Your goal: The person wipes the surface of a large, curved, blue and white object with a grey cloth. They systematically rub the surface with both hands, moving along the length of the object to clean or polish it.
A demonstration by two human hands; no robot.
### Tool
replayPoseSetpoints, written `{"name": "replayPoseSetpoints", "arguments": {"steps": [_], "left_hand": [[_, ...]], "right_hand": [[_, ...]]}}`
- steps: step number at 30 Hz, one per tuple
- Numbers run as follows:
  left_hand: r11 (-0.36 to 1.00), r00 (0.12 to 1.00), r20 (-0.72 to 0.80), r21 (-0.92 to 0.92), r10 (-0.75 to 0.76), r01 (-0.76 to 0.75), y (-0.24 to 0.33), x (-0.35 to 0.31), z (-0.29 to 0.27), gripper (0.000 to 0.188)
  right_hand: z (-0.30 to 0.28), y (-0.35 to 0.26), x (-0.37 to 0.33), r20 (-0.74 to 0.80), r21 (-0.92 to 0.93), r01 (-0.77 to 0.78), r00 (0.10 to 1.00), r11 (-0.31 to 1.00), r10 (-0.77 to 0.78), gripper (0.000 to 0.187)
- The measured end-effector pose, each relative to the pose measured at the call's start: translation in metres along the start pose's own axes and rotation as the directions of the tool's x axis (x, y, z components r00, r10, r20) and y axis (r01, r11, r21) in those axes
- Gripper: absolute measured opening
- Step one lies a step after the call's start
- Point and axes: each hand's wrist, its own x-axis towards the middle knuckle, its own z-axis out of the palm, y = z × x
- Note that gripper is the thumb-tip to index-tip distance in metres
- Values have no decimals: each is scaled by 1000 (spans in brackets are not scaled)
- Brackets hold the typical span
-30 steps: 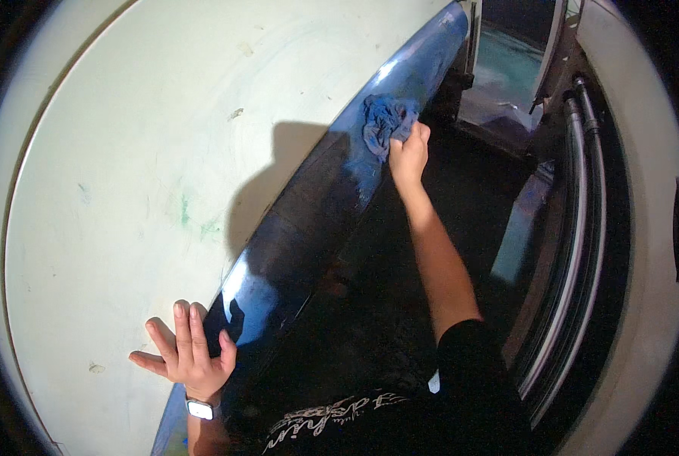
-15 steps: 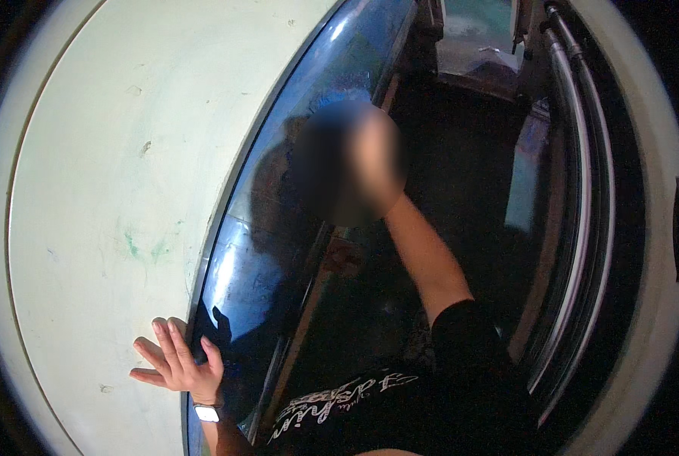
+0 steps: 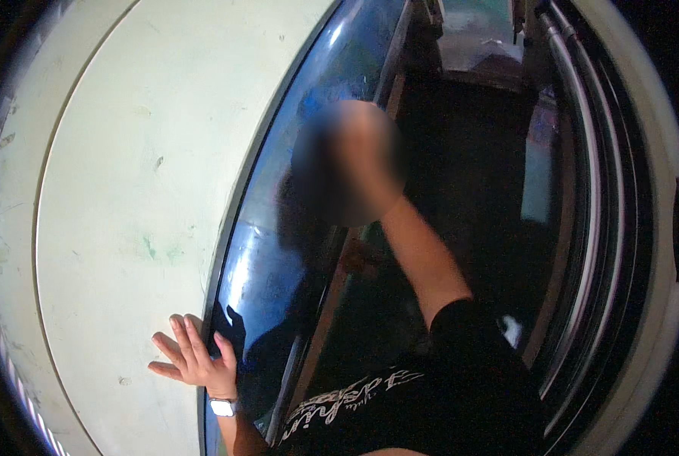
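My left hand [image 3: 196, 363] lies with its fingers spread on a large pale, scuffed panel [image 3: 142, 152], close to the panel's dark edge. A watch with a light face [image 3: 222, 408] is on that wrist. My right hand [image 3: 360, 144] reaches forward over a shiny blue surface [image 3: 259, 254] that runs beside the panel. A round blurred patch covers this hand, so its fingers and anything in them are hidden. Bits of brighter blue show on the surface just past the blur.
Two long metal rails or pipes [image 3: 587, 228] run along the right side, curving in the picture. A dark area [image 3: 476, 167] lies between them and the blue surface. At the far end is a light, frame-like opening [image 3: 480, 34]. A brown strip [image 3: 328, 319] borders the blue surface.
The panel and my left hand appear slightly farther right in the picture, while the hand keeps its spread pose on the panel. My right forearm has shifted only a little.
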Motion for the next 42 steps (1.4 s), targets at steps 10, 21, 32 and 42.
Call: {"name": "replayPoseSetpoints", "arguments": {"steps": [10,21,32,42], "left_hand": [[1000,1000,10,29,4,-4,0,1,1,47],[999,1000,-4,37,21,-21,1,3,3,47],[1000,1000,1,28,1,-1,5,4,3,46],[994,999,20,92,49,-51,-4,-4,2,47]], "right_hand": [[-56,-39,17,90,664,57,984,746,-156,22],[-99,-97,1,126,736,65,965,674,-231,18],[-35,-16,60,188,568,-344,939,748,289,26],[-19,-4,47,31,674,141,975,725,-219,37]]}}
